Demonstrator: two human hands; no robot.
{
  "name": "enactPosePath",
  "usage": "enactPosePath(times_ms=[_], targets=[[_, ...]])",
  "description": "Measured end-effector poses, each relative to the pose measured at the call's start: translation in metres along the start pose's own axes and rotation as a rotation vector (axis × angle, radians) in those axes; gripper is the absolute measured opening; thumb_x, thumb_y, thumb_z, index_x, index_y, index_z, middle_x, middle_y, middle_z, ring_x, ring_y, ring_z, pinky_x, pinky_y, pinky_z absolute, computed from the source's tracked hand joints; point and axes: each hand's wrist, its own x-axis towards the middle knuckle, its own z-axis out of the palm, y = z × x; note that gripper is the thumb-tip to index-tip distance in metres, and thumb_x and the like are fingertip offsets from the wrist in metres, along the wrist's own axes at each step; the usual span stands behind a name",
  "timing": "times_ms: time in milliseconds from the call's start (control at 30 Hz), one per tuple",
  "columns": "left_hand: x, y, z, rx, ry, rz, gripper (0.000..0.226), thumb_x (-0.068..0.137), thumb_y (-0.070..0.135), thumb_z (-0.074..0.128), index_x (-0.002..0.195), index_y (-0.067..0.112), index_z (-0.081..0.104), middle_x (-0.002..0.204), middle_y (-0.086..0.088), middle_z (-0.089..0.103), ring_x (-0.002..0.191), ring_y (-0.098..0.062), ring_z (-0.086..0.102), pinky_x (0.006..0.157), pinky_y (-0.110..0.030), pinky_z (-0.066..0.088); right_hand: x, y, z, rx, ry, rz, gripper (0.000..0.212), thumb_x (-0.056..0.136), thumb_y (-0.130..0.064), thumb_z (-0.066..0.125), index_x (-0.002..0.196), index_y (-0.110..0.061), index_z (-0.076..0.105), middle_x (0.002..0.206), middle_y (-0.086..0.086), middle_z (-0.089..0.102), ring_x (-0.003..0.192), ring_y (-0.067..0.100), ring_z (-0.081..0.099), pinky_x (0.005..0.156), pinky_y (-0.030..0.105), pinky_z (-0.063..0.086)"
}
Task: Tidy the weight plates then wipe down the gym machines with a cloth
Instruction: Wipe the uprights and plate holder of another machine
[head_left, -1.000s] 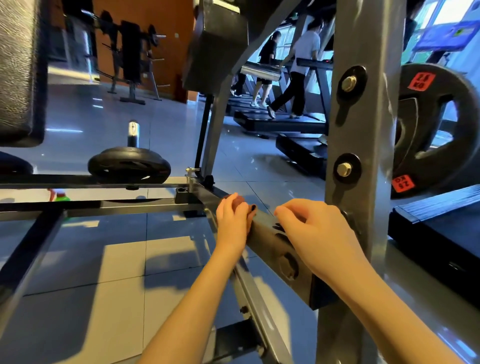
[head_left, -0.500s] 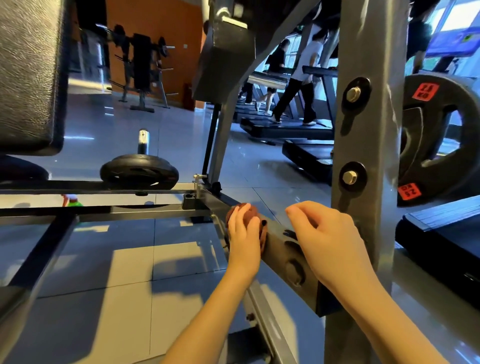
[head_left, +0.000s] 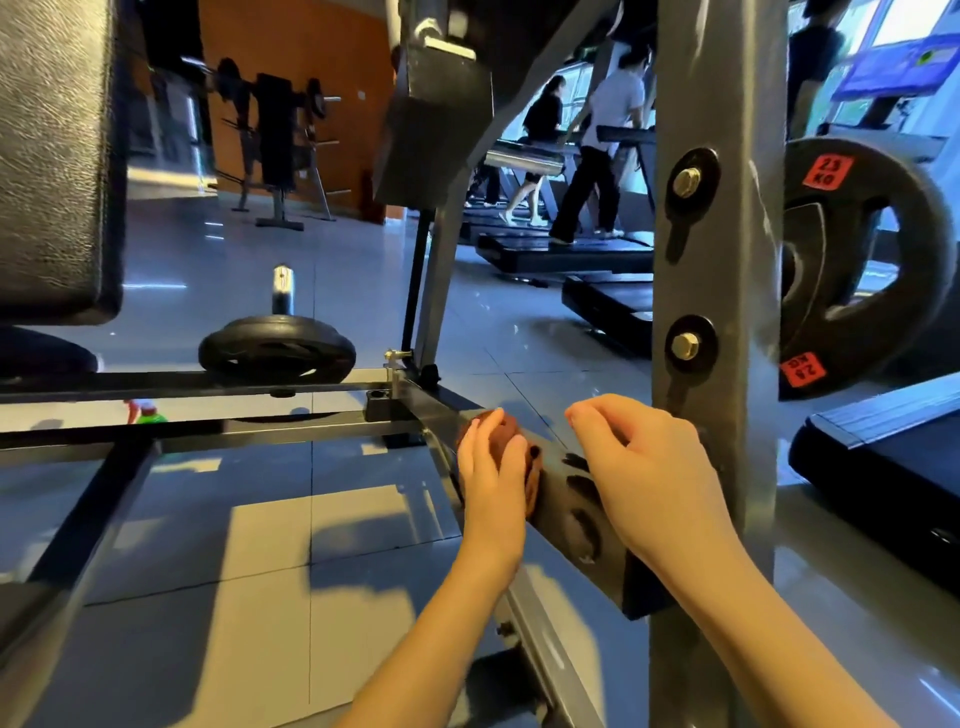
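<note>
My left hand (head_left: 493, 467) grips a bunched brown cloth (head_left: 506, 431) and presses it against the slanted grey beam (head_left: 571, 499) of the machine frame. My right hand (head_left: 644, 467) rests on the same beam just right of the cloth, fingers curled over its top edge beside the grey upright post (head_left: 717, 312). A black weight plate (head_left: 278, 351) lies flat on a peg of the low frame at the left. A larger black plate with red 2.5 KG labels (head_left: 857, 270) hangs on the far side of the post.
A black padded seat back (head_left: 57, 156) fills the upper left. Low frame bars (head_left: 208, 431) cross the glossy tiled floor. Treadmills (head_left: 561, 249) with people walking stand behind; another treadmill deck (head_left: 883, 447) lies at the right. A green bottle (head_left: 148, 415) sits behind the bars.
My left hand has slid the cloth a short way down the slanted beam. The right hand stays on the beam; the view has shifted slightly.
</note>
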Motion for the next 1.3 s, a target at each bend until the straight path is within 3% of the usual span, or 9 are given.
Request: enactPosePath(times_ms=[167, 333, 500, 633, 733, 833, 1033, 1133, 1300], targets=[[-0.027, 0.011, 0.014, -0.016, -0.004, 0.016, 0.029, 0.101, 0.025, 0.044, 0.119, 0.047, 0.042, 0.141, 0.013, 0.034, 0.129, -0.002, 0.034, 0.107, -0.027, 0.035, 0.001, 0.000, 0.000, 0.015, -0.012, 0.016, 0.039, 0.096, -0.034, 0.048, 0.057, -0.031, 0.045, 0.050, -0.017, 0.051, 0.050, 0.005, 0.047, 0.052, 0.026, 0.033], [-0.026, 0.012, 0.009, 0.109, -0.087, 0.226, 0.035, 0.083, 0.050, 0.039, 0.116, 0.043, 0.050, 0.129, 0.020, 0.044, 0.122, 0.013, 0.034, 0.101, -0.008, 0.031, 0.000, -0.001, 0.000, 0.003, -0.009, 0.012, 0.029, 0.096, -0.037, 0.046, 0.069, -0.033, 0.056, 0.059, -0.013, 0.057, 0.062, 0.002, 0.056, 0.056, 0.022, 0.037], [-0.003, -0.003, 0.006, -0.076, 0.011, -0.007, 0.034, 0.088, 0.044, 0.044, 0.121, 0.051, 0.039, 0.144, 0.012, 0.035, 0.135, -0.009, 0.037, 0.113, -0.037, 0.035, -0.001, -0.001, 0.000, 0.006, 0.006, 0.022, 0.035, 0.096, -0.036, 0.047, 0.062, -0.027, 0.053, 0.054, -0.008, 0.054, 0.058, 0.010, 0.053, 0.053, 0.032, 0.041], [-0.034, 0.008, 0.013, 0.012, -0.083, 0.162, 0.046, 0.079, 0.055, 0.038, 0.123, 0.047, 0.046, 0.138, 0.019, 0.042, 0.131, 0.002, 0.036, 0.108, -0.020, 0.031, -0.001, -0.002, -0.001, 0.008, 0.000, 0.026, 0.032, 0.095, -0.038, 0.047, 0.064, -0.036, 0.050, 0.054, -0.017, 0.053, 0.059, -0.001, 0.053, 0.054, 0.019, 0.034], [-0.006, 0.004, 0.001, 0.146, -0.120, 0.261, 0.040, 0.080, 0.046, 0.038, 0.106, 0.028, 0.061, 0.115, 0.014, 0.055, 0.116, 0.001, 0.046, 0.097, -0.013, 0.035, -0.001, -0.005, -0.002, -0.009, -0.024, 0.042, 0.026, 0.094, -0.039, 0.046, 0.070, -0.036, 0.056, 0.060, -0.015, 0.057, 0.064, -0.003, 0.055, 0.052, 0.019, 0.033], [0.041, -0.010, -0.015, 0.233, -0.159, 0.143, 0.023, 0.085, 0.030, 0.047, 0.095, 0.022, 0.065, 0.106, 0.001, 0.061, 0.104, -0.011, 0.057, 0.088, -0.027, 0.046, -0.001, -0.006, -0.004, -0.042, -0.047, 0.060, 0.029, 0.094, -0.038, 0.046, 0.068, -0.033, 0.054, 0.055, -0.012, 0.053, 0.058, 0.000, 0.052, 0.051, 0.022, 0.033], [0.115, -0.021, -0.032, 0.506, -0.262, -0.065, 0.017, 0.099, 0.012, 0.042, 0.102, 0.011, 0.059, 0.106, -0.004, 0.056, 0.079, 0.000, 0.052, 0.063, -0.003, 0.037, -0.001, -0.004, -0.002, -0.021, -0.023, 0.057, 0.032, 0.095, -0.037, 0.046, 0.063, -0.032, 0.051, 0.056, -0.020, 0.053, 0.054, 0.004, 0.048, 0.051, 0.025, 0.034], [0.129, -0.028, -0.035, 0.528, -0.256, -0.116, 0.023, 0.100, 0.018, 0.042, 0.107, 0.009, 0.062, 0.103, -0.004, 0.060, 0.085, -0.009, 0.054, 0.068, -0.017, 0.039, -0.002, -0.002, -0.001, 0.023, 0.014, 0.036, 0.033, 0.095, -0.033, 0.049, 0.063, -0.029, 0.055, 0.058, -0.017, 0.054, 0.054, 0.006, 0.049, 0.051, 0.030, 0.039], [0.104, -0.018, -0.032, 0.537, -0.314, 0.038, 0.022, 0.096, 0.010, 0.045, 0.102, 0.013, 0.066, 0.094, 0.006, 0.062, 0.085, 0.002, 0.057, 0.067, -0.006, 0.041, -0.002, -0.002, 0.000, 0.007, 0.039, 0.032, 0.030, 0.095, -0.032, 0.049, 0.070, -0.024, 0.062, 0.061, -0.009, 0.055, 0.054, 0.010, 0.048, 0.051, 0.034, 0.039]])
